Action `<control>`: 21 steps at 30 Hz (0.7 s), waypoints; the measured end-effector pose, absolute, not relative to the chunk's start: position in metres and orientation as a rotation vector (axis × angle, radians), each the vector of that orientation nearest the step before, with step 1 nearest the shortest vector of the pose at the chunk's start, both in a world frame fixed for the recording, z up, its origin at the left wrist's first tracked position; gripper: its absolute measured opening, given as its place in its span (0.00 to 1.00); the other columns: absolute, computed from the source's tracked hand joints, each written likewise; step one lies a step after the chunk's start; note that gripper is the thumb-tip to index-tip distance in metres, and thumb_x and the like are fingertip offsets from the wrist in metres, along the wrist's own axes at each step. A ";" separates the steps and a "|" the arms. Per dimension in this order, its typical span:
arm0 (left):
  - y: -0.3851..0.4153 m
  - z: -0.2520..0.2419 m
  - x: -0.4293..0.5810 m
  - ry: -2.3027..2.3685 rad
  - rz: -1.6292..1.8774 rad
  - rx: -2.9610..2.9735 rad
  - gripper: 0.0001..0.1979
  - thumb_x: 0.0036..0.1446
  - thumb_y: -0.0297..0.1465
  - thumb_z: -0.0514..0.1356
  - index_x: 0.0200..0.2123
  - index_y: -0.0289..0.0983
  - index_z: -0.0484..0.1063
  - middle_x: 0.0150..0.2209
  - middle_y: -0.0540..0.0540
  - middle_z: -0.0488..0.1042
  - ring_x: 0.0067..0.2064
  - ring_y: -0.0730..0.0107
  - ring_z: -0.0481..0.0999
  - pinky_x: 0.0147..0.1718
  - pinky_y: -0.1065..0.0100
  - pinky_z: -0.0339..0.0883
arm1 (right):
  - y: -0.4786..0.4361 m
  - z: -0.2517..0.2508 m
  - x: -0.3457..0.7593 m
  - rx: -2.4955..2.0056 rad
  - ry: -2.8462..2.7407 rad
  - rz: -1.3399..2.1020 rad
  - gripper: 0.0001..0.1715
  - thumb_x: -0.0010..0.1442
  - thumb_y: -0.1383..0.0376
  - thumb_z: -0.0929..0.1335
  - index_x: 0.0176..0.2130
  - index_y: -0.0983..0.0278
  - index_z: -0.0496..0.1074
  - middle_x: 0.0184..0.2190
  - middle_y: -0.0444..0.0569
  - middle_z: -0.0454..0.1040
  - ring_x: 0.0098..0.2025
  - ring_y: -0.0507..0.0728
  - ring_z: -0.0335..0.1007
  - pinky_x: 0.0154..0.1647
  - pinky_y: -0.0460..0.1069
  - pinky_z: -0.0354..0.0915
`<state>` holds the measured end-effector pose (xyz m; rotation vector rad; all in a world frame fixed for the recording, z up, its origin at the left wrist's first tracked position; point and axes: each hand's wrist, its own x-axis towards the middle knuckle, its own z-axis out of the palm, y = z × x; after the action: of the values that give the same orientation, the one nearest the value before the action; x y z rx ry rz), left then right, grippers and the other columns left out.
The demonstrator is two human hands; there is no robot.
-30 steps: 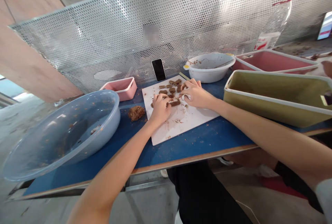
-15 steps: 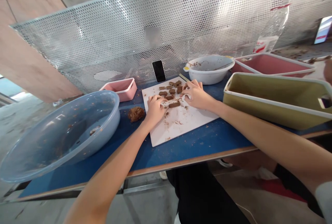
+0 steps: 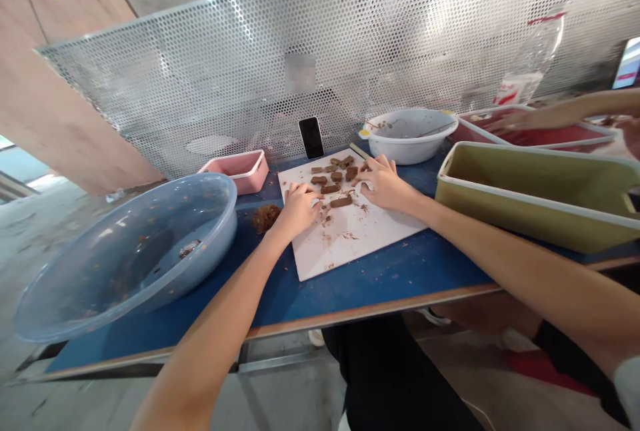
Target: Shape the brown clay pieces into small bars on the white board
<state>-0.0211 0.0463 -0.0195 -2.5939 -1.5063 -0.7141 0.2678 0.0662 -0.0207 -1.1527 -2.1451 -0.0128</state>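
Observation:
Several small brown blocks of a clay-like or dough-like material lie on a white board (image 3: 320, 258). The nearest is a longer brown bar (image 3: 341, 202), lying between my hands. My left hand (image 3: 301, 208) is at the board's left side, fingers bent and thumb apart, with nothing visible in it. Toward the right of the blocks, my right hand (image 3: 384, 184) rests with its fingers spread and curved; its fingertips are near a brown block (image 3: 351, 173). Crumbs and smears mark the board around them. A rough brown lump (image 3: 265, 218) sits beside my left wrist, partly hidden.
A large blue basin (image 3: 210, 244) and a small pink bin (image 3: 253, 181) stand left. At right are a white basin (image 3: 407, 150), an olive bin (image 3: 525, 211) and a pink tray (image 3: 475, 132) with another person's hand (image 3: 520, 120). A phone (image 3: 311, 137) leans on the perforated metal panel (image 3: 225, 84).
Another person's arm has come in from the right over the pink tray. My hands stay at nearly the same places on the board; the view has shifted slightly.

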 end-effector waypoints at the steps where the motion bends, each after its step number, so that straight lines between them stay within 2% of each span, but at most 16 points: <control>1: 0.046 -0.019 -0.021 -1.501 -0.701 -2.605 0.10 0.71 0.31 0.65 0.48 0.42 0.87 0.50 0.39 0.81 0.58 0.46 0.70 0.62 0.44 0.68 | 0.066 -0.021 0.268 -1.147 -2.149 -0.015 0.17 0.67 0.64 0.67 0.42 0.59 0.87 0.51 0.59 0.76 0.58 0.74 0.66 0.60 0.72 0.63; 9: 0.042 -0.021 -0.015 -1.530 -0.698 -2.580 0.12 0.74 0.34 0.63 0.50 0.43 0.87 0.51 0.38 0.80 0.59 0.44 0.69 0.64 0.42 0.66 | 0.059 -0.019 0.263 -1.071 -2.269 -0.064 0.16 0.69 0.62 0.68 0.46 0.57 0.86 0.54 0.59 0.75 0.60 0.74 0.64 0.61 0.72 0.63; 14: 0.041 -0.019 -0.001 -1.458 -0.616 -2.615 0.16 0.74 0.43 0.65 0.55 0.42 0.86 0.60 0.38 0.76 0.65 0.41 0.65 0.65 0.42 0.63 | 0.055 -0.018 0.259 -1.095 -2.268 -0.093 0.15 0.70 0.62 0.68 0.48 0.58 0.85 0.56 0.60 0.74 0.60 0.74 0.63 0.61 0.71 0.64; 21: 0.054 -0.025 0.018 -1.617 -0.617 -2.655 0.17 0.69 0.47 0.70 0.51 0.42 0.87 0.58 0.39 0.78 0.64 0.40 0.67 0.63 0.41 0.63 | 0.058 -0.020 0.259 -1.091 -2.221 -0.097 0.15 0.70 0.63 0.67 0.46 0.58 0.85 0.54 0.59 0.74 0.59 0.74 0.63 0.61 0.71 0.64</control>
<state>0.0177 0.0545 -0.0255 -2.6546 -1.6174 -0.6167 0.2588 0.0576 -0.0200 -1.0913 -2.2210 -0.0967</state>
